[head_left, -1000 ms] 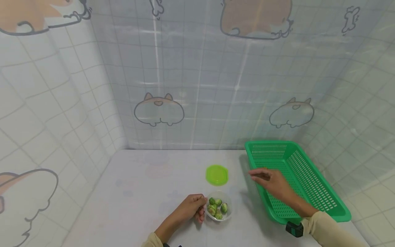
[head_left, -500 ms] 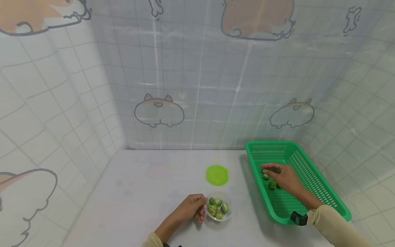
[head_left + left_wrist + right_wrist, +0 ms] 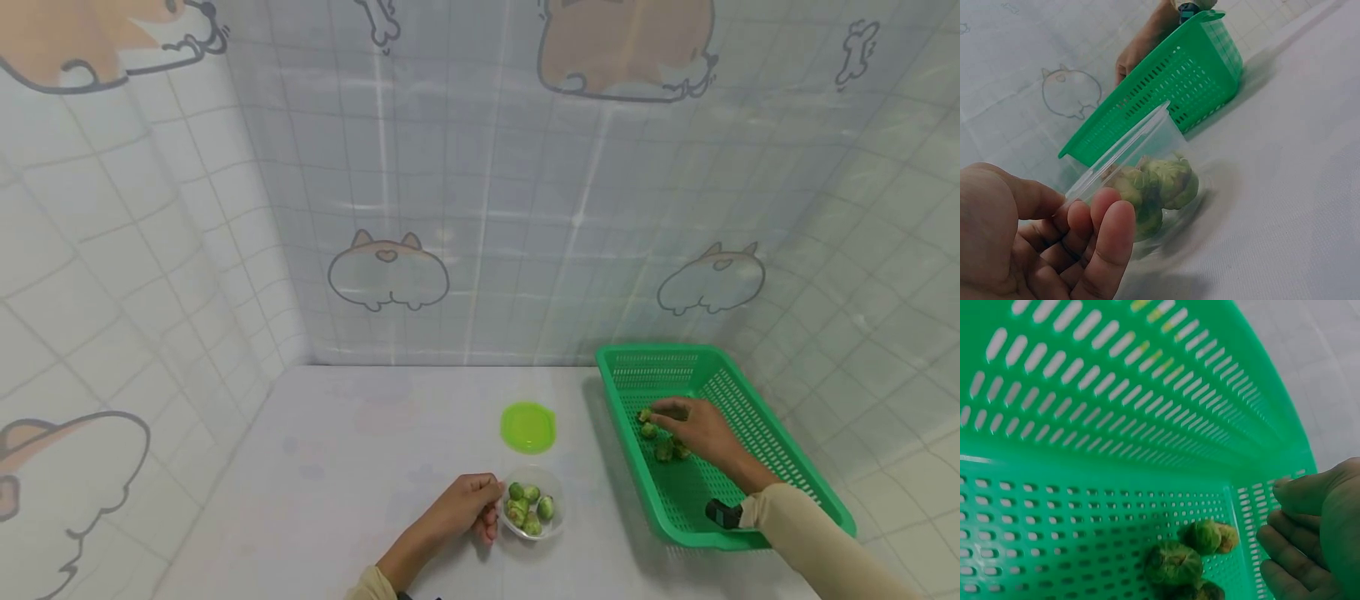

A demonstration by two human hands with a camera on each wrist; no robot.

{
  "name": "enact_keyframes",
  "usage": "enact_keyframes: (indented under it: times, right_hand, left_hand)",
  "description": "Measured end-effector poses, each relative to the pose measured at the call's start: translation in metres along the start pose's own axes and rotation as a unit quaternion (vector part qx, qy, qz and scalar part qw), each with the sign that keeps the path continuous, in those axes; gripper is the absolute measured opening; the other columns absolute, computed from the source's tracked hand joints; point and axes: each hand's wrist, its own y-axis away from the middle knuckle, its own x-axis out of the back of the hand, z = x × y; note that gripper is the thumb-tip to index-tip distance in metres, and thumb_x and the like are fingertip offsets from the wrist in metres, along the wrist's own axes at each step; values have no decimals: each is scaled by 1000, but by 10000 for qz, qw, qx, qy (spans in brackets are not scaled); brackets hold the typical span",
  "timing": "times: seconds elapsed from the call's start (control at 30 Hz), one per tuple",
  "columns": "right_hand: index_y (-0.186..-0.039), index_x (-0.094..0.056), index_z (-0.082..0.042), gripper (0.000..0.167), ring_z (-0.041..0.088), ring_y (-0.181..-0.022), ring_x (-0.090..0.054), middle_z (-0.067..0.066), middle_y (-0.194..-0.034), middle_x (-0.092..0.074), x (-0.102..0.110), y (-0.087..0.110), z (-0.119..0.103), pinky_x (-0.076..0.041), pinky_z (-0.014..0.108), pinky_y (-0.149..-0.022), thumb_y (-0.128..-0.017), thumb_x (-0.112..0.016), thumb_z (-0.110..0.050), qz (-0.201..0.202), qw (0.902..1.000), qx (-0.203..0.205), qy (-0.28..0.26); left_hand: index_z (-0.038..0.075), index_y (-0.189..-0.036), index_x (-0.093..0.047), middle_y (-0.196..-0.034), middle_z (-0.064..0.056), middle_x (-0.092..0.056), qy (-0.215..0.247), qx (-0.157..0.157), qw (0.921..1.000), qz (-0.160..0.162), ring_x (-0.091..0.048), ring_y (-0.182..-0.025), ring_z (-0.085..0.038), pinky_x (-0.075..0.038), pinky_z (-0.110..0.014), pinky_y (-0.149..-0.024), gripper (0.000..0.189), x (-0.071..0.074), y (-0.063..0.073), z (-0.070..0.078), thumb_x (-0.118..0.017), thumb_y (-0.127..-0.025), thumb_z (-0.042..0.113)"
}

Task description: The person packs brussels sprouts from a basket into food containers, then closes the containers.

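Observation:
My left hand pinches the near-left rim of a small clear plastic container that stands on the table. Several green Brussels sprouts lie inside it. Over in the green basket, my right hand hovers low above several more Brussels sprouts clustered on the slotted floor. Its thumb and fingers stand apart in the right wrist view with nothing between them. A yellowish sprout lies right by these fingertips in the head view.
A bright green lid lies flat just beyond the container. The basket's raised left wall stands between the container and my right hand. Behind the white table hangs a tiled-pattern curtain with cartoon dogs.
My right hand has moved right from over the basket's left rim into the basket, its fingers spreading. Sprouts it hid before now show. My left hand and the container have stayed put.

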Motion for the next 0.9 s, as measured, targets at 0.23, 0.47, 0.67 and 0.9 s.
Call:
enact_keyframes:
  times: [0.23, 0.47, 0.67, 0.9]
  right_hand:
    - [-123, -67, 2, 34, 41, -104, -66, 23, -119, -68, -3, -3, 12, -59, 48, -75, -98, -68, -20, -23, 9996, 90, 264]
    - [-121, -68, 2, 32, 41, -103, -66, 23, -116, -69, -7, -7, 24, -58, 51, -77, -96, -70, -19, -183, 9990, 118, 384]
    - [-120, -70, 0, 34, 38, -100, -68, 21, -113, -71, -10, -12, 26, -59, 49, -76, -95, -72, -24, -417, 9977, 30, 528]
    - [-122, -67, 5, 37, 38, -97, -68, 23, -112, -70, -13, -14, 21, -58, 51, -77, -95, -72, -20, -662, 9965, -19, 504]
  left_hand:
    - [0, -82, -55, -65, -2, -56, 7, -3, 10000, 35, -61, -53, -13, -56, -26, -50, 35, 0, 1, 0, -53, -106, 25]
    - [-2, -83, -55, -65, -3, -56, 16, 3, 10000, 20, -61, -54, -14, -56, -26, -50, 36, 0, 1, 0, -53, -106, 25]
    - [-2, -83, -56, -65, -3, -57, 23, 15, 10000, 21, -61, -53, -14, -56, -26, -49, 36, 0, 1, 0, -53, -106, 25]
    - [-7, -84, -54, -65, -3, -56, 81, 8, 10000, 21, -60, -53, -13, -55, -25, -49, 39, -1, 2, 1, -53, -106, 25]
